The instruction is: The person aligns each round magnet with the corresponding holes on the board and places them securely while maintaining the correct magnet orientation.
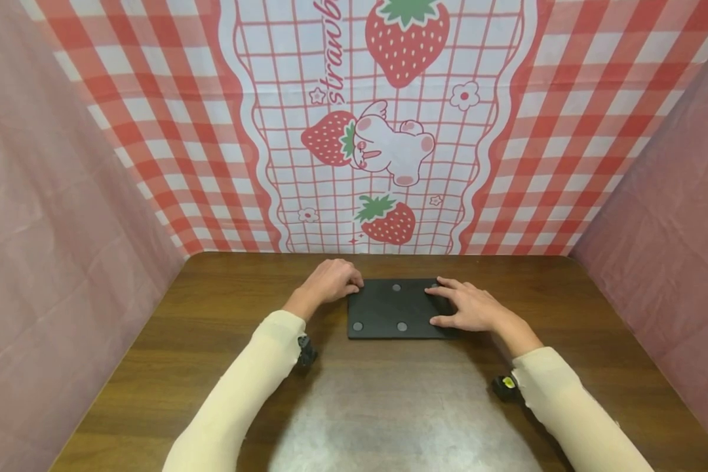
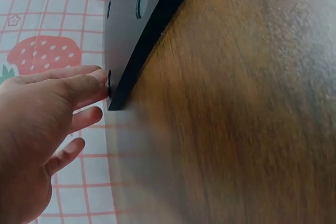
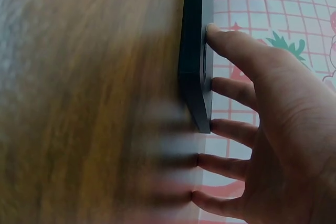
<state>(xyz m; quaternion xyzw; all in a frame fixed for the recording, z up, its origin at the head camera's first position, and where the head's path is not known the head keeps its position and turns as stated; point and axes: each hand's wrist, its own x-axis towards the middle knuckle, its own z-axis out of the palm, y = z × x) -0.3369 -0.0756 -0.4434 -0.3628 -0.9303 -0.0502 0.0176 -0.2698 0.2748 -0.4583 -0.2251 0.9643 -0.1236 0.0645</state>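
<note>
A flat black rectangular board (image 1: 379, 307) lies on the wooden table, with several round grey discs set in its upper face. My left hand (image 1: 332, 280) touches the board's far left corner with its fingertips, which cover the spot there. In the left wrist view, part of a dark round rim shows by those fingertips; whether they pinch anything small cannot be made out. Over the right end, my right hand (image 1: 474, 307) rests with fingers spread. Its thumb and some fingertips touch the board, while others reach past its edge, as the right wrist view shows.
The brown table (image 1: 389, 406) extends around the board. Behind it hangs a red-and-white checked cloth (image 1: 566, 131) printed with strawberries. Pink drapes (image 1: 53, 262) close off both sides. Each sleeve carries a small dark wrist camera (image 1: 307, 351) near the tabletop.
</note>
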